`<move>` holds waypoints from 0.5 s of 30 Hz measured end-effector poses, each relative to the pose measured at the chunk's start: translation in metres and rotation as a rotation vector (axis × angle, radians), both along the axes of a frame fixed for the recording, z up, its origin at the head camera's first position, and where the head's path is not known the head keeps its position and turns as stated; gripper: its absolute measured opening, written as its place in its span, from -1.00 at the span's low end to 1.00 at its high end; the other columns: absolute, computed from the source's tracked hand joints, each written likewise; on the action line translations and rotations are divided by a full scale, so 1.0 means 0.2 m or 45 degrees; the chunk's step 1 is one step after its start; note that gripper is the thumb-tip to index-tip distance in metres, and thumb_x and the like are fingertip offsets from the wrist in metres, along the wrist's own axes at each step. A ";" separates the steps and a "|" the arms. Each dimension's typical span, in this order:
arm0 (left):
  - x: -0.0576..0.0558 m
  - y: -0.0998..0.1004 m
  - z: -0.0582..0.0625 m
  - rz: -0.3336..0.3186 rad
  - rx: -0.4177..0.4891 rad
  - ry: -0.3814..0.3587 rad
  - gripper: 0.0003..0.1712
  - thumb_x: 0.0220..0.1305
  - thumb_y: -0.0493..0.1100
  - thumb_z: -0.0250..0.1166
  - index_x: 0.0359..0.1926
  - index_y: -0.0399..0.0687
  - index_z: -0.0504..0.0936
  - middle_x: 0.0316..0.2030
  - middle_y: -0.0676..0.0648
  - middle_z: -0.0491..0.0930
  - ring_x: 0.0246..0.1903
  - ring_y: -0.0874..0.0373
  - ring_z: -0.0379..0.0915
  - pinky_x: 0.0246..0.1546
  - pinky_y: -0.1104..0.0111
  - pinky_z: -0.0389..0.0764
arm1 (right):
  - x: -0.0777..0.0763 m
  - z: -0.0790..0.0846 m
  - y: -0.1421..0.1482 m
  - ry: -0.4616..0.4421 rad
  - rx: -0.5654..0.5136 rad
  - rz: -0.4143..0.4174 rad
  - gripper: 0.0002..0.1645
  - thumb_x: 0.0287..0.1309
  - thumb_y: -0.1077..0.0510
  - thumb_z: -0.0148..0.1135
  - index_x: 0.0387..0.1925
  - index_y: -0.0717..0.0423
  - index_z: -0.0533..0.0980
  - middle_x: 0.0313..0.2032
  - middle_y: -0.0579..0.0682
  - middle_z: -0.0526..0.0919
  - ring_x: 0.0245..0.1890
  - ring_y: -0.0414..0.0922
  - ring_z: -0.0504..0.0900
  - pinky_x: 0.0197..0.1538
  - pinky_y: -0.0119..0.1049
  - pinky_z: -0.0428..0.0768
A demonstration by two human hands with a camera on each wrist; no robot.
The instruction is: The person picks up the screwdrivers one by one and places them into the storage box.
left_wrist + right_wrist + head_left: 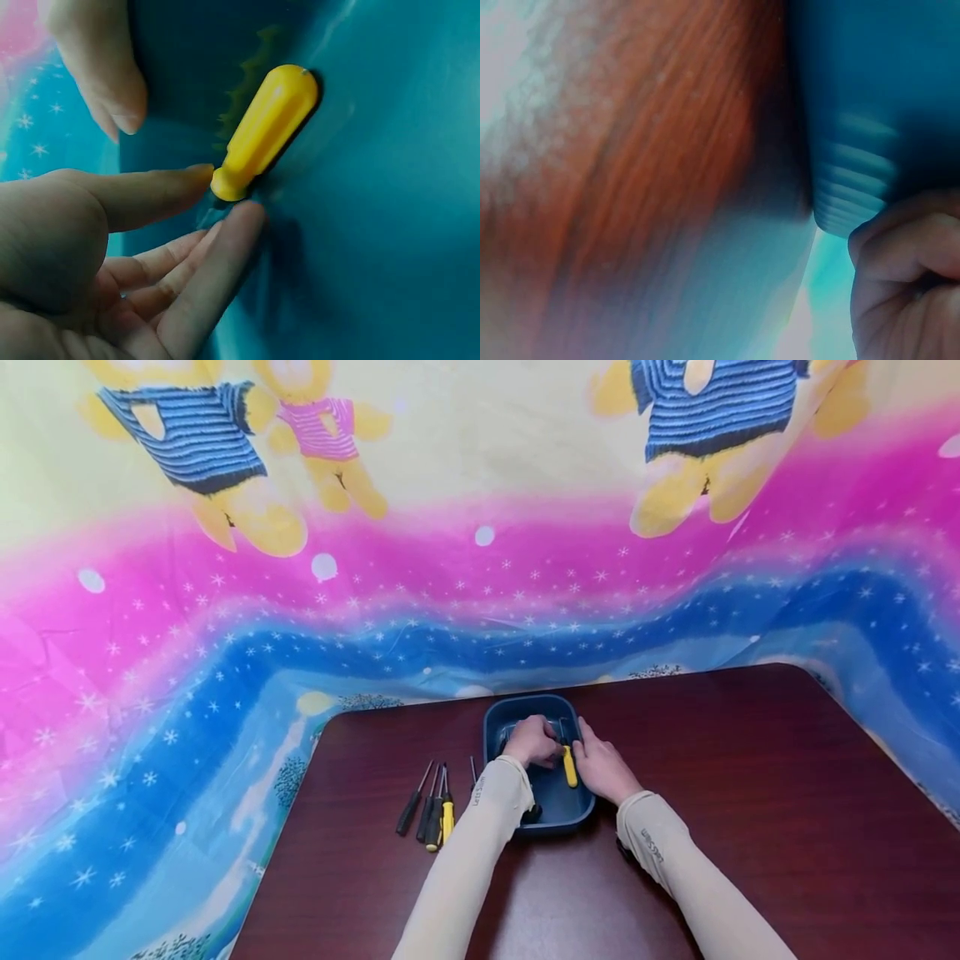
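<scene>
My left hand reaches down into a dark blue plastic basin. Its thumb and a finger pinch the neck of a yellow-handled screwdriver, just below the handle. The handle lies along the basin floor, pointing toward the near side in the head view, and the shaft is mostly hidden by the fingers. On the basin's right side, my right hand grips the wall, with fingertips over the rim in the left wrist view. Curled fingers show against the ribbed outer wall in the right wrist view.
Left of the basin, several screwdrivers with black or yellow handles lie side by side on the dark red-brown table. A black object sits inside the basin under the left forearm. Behind the table hangs a printed cloth.
</scene>
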State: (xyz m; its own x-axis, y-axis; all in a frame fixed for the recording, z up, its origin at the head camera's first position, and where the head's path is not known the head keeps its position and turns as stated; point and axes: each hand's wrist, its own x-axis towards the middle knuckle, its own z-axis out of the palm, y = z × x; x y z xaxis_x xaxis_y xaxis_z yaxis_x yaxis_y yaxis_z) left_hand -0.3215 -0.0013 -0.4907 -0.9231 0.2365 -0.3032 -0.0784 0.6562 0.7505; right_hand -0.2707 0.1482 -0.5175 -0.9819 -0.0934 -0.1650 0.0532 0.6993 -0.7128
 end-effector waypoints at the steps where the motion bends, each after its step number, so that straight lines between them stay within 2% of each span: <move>1: 0.00 0.00 0.02 -0.012 -0.056 0.042 -0.66 0.33 -0.23 0.43 0.05 -0.27 0.60 -0.19 -0.16 0.65 -0.41 0.05 0.74 -0.27 0.25 0.77 | 0.00 0.00 0.00 0.000 0.007 0.000 -0.24 0.67 0.01 -0.27 0.66 0.19 -0.21 0.50 0.39 0.25 0.36 0.29 0.46 0.36 0.24 0.45; 4: 0.01 -0.01 0.08 -0.044 -0.252 0.192 -0.63 0.34 -0.12 0.44 0.09 -0.17 0.62 -0.13 -0.13 0.70 -0.33 0.08 0.74 -0.14 0.24 0.73 | 0.00 0.00 0.00 -0.006 0.018 0.001 -0.24 0.66 0.01 -0.28 0.66 0.19 -0.22 0.48 0.39 0.28 0.34 0.28 0.49 0.34 0.23 0.47; 7: 0.03 -0.03 0.15 -0.071 -0.396 0.331 -0.62 0.36 -0.06 0.42 0.11 -0.10 0.63 -0.06 -0.10 0.72 -0.18 0.05 0.70 -0.03 0.19 0.69 | -0.01 0.00 0.01 -0.018 0.017 0.003 -0.23 0.67 0.01 -0.29 0.66 0.19 -0.23 0.47 0.40 0.30 0.32 0.26 0.51 0.33 0.22 0.49; 11: 0.07 -0.08 0.23 -0.095 -0.487 0.473 -0.59 0.38 -0.01 0.40 0.16 -0.05 0.63 -0.09 -0.06 0.74 -0.14 0.05 0.68 -0.02 0.17 0.68 | 0.00 0.00 0.00 -0.022 0.015 0.004 -0.24 0.67 0.00 -0.29 0.66 0.17 -0.23 0.49 0.38 0.27 0.36 0.26 0.48 0.35 0.22 0.47; 15: 0.12 -0.16 0.27 -0.122 -0.579 0.566 -0.57 0.42 0.06 0.36 0.20 0.02 0.62 -0.05 -0.01 0.74 -0.09 0.10 0.67 -0.03 0.17 0.67 | 0.00 0.00 0.00 -0.004 0.019 0.003 -0.24 0.66 0.01 -0.27 0.66 0.17 -0.20 0.47 0.38 0.31 0.30 0.25 0.54 0.30 0.20 0.51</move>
